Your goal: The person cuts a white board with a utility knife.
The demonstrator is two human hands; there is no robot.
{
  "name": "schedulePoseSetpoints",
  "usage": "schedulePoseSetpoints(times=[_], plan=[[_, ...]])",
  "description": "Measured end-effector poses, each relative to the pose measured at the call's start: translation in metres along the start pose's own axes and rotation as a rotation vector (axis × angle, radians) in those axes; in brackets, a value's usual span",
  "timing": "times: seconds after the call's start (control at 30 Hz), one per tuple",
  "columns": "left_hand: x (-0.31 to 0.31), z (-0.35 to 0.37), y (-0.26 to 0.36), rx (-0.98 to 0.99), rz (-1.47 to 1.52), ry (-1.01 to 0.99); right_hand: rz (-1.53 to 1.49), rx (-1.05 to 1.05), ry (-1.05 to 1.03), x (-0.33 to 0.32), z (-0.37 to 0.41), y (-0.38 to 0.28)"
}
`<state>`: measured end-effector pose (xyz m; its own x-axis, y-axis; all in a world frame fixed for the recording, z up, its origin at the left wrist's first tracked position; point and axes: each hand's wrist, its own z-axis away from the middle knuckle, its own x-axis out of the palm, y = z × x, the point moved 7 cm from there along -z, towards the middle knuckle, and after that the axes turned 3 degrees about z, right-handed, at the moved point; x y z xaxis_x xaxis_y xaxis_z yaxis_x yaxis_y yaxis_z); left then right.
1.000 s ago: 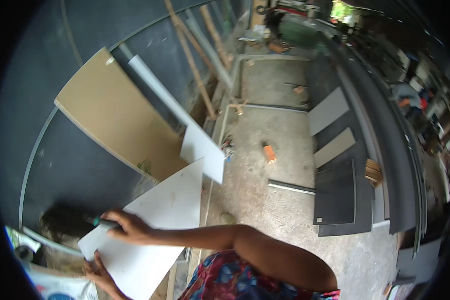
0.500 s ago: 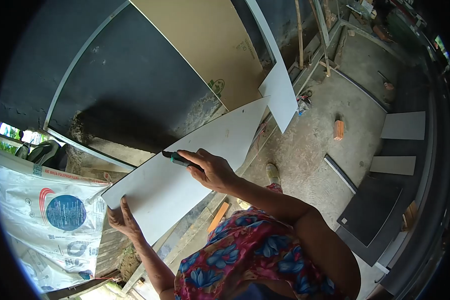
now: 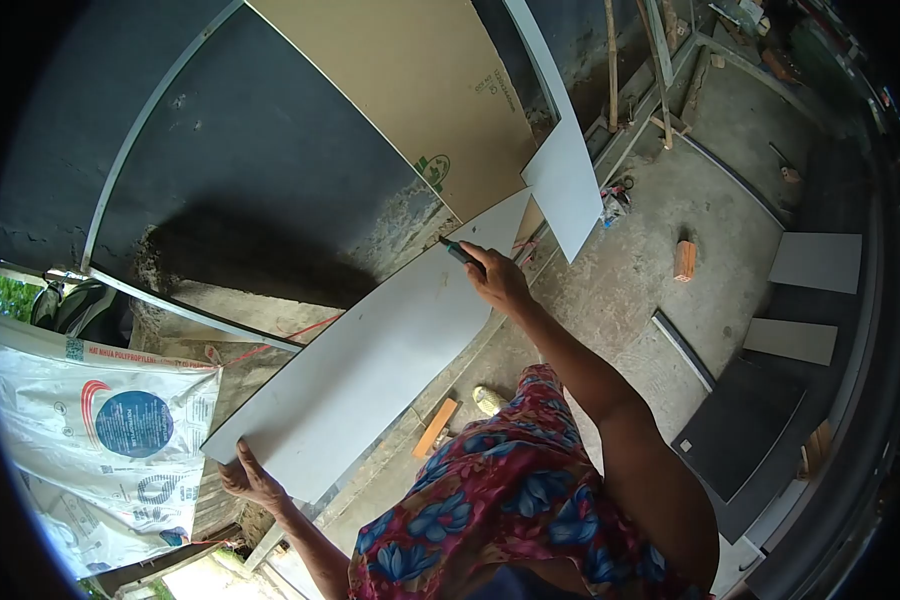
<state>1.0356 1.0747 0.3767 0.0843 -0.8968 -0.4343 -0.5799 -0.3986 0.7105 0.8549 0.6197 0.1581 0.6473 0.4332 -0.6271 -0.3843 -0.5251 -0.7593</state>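
Observation:
A long white board (image 3: 355, 365) stretches diagonally in front of me. My left hand (image 3: 250, 478) grips its lower left end, thumb on the top face and the other fingers underneath. In my right hand (image 3: 500, 280) is a utility knife (image 3: 463, 254) with a black and green handle. Its tip is right at the board's far long edge, toward the upper right end. The fingers are wrapped round the handle, and the index finger lies along it.
A brown sheet (image 3: 420, 90) leans on the dark wall beside another white panel (image 3: 568, 190). A printed white sack (image 3: 100, 440) hangs at left. On the concrete floor lie a brick (image 3: 684, 260), a metal strip (image 3: 682, 350) and a black panel (image 3: 740, 425). An orange piece (image 3: 435, 428) lies near my foot.
My right hand has moved the knife up and right along the board's far edge, from near the middle toward the upper right end. My left hand still holds the lower left end.

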Motion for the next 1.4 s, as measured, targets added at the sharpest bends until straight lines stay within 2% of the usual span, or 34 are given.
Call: schedulePoseSetpoints(times=[0.03, 0.07, 0.17, 0.23, 0.27, 0.4, 0.5, 0.53, 0.63, 0.67, 0.77, 0.9, 1.0, 1.1, 1.13, 1.23, 1.27, 1.4], plan=[[-0.001, 0.001, -0.004, -0.014, -0.037, -0.012, 0.003, 0.032, -0.006, 0.003, -0.006, 0.018], [0.007, 0.002, 0.018, 0.013, 0.015, 0.097, 0.006, 0.063, -0.012, 0.004, -0.013, 0.035], [-0.007, 0.010, -0.005, 0.014, 0.019, 0.143, -0.004, 0.158, -0.072, 0.004, -0.031, 0.078], [-0.005, 0.013, 0.002, -0.010, -0.004, 0.143, 0.030, 0.165, -0.086, 0.001, -0.042, 0.100], [-0.002, 0.014, 0.010, -0.020, 0.003, 0.140, 0.019, 0.253, -0.166, -0.005, -0.048, 0.106], [0.006, 0.021, 0.035, -0.016, -0.047, 0.161, -0.004, 0.322, -0.134, -0.004, -0.068, 0.157], [0.014, 0.026, 0.056, -0.009, -0.099, 0.186, 0.128, 0.401, -0.186, -0.001, -0.086, 0.197], [0.007, 0.031, 0.049, -0.028, -0.131, 0.201, 0.177, 0.446, -0.330, 0.006, -0.090, 0.214], [0.012, 0.035, 0.056, -0.033, -0.111, 0.254, 0.107, 0.619, -0.050, -0.001, -0.084, 0.248], [0.027, 0.033, 0.078, -0.049, -0.062, 0.265, 0.064, 0.607, 0.122, -0.009, -0.083, 0.240], [0.029, 0.040, 0.084, -0.123, -0.085, 0.257, -0.181, 0.412, 0.110, -0.019, -0.087, 0.175], [0.007, 0.051, 0.049, -0.190, -0.171, 0.179, -0.298, -0.128, 0.149, -0.019, -0.094, 0.083], [0.026, 0.045, 0.076, -0.090, -0.118, 0.268, -0.254, -0.310, -0.051, -0.001, -0.101, 0.056], [0.021, 0.044, 0.072, -0.075, -0.113, 0.240, -0.210, -0.102, -0.360, 0.022, -0.102, 0.067], [0.009, 0.047, 0.056, -0.110, -0.166, 0.196, -0.189, -0.098, -0.411, 0.022, -0.101, 0.068], [-0.007, 0.050, 0.043, -0.053, -0.315, 0.245, -0.091, -0.152, -0.440, 0.018, -0.090, 0.054], [-0.008, 0.050, 0.046, 0.022, -0.415, 0.266, -0.110, -0.185, -0.396, 0.014, -0.084, 0.048], [-0.032, 0.058, 0.018, 0.002, -0.419, 0.334, -0.131, -0.143, -0.412, 0.013, -0.053, 0.035]])
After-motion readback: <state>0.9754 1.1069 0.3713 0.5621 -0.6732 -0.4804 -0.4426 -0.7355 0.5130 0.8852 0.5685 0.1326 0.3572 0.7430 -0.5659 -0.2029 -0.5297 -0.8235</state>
